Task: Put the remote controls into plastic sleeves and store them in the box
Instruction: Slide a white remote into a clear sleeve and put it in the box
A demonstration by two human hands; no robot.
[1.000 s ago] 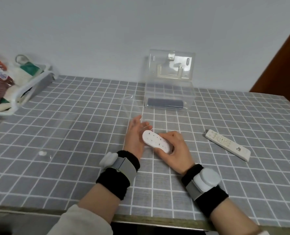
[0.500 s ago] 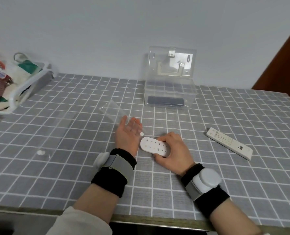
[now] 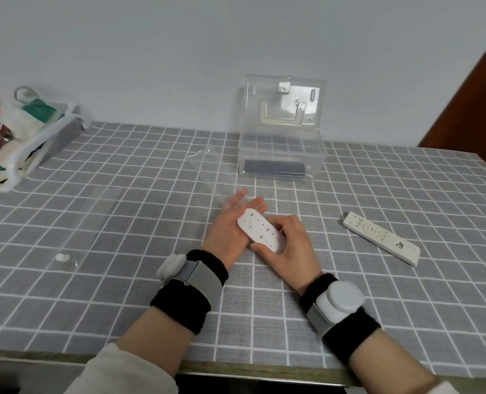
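Since half a second ago the small remote [image 3: 261, 234] has turned button-side up and slid onto the left hand [image 3: 230, 228], whose fingers lie slack and open under it, while the right hand [image 3: 288, 245] pinches its near end. Light, stiff and smooth, it should be gripped by its long edges; the sleeve [image 3: 211, 169], at 11 o'clock, seems limp and slippery. Beyond, on the checked cloth [image 3: 122, 294], the box [image 3: 281, 155] stands at 12 o'clock against the wall, a long remote [image 3: 381, 237] at 3.

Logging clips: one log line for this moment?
right hand: holds small white oval remote | left hand: open, supporting | clear plastic sleeve: empty
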